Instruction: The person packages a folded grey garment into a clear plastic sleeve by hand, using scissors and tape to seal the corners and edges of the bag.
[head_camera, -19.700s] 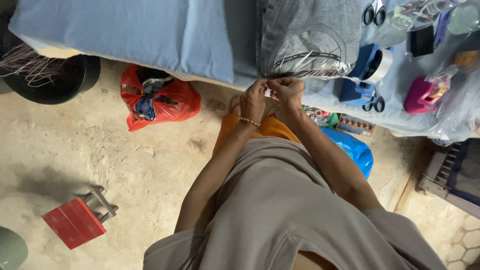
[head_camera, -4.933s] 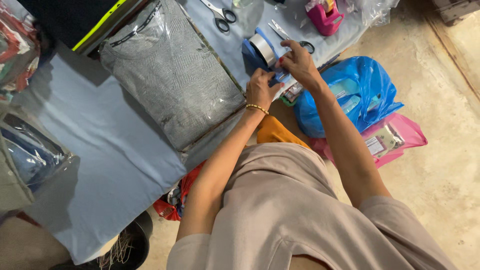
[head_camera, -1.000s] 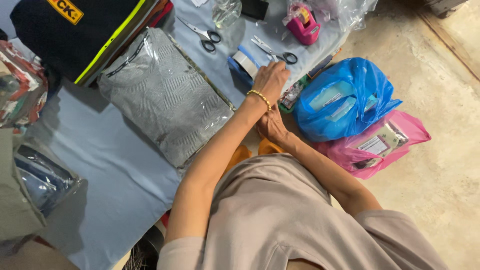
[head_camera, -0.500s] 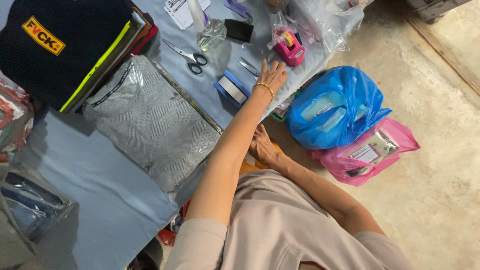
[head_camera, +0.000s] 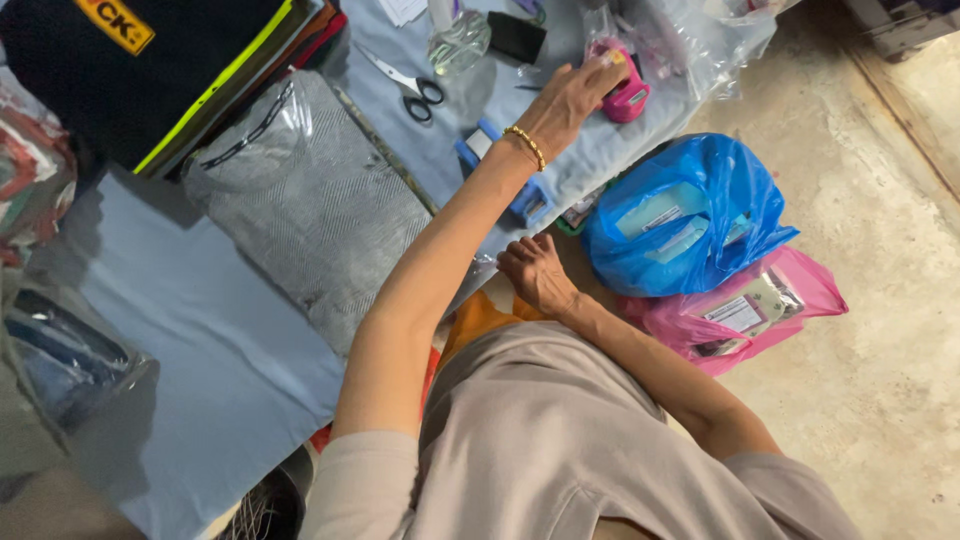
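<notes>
While left hand (head_camera: 568, 100) reaches, pink dispenser (head_camera: 628, 97) (perhaps touched)

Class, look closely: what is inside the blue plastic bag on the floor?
Through the mouth of the blue plastic bag, pale flat packets show, some labelled. Whatever lies deeper is hidden by the bag's crumpled blue sides.

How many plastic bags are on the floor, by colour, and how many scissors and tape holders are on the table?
Blue bag: 1
Pink bag: 1
Scissors: 1
Blue tape holder: 1
Pink tape holder, under the left hand: 1
Total: 5
</notes>
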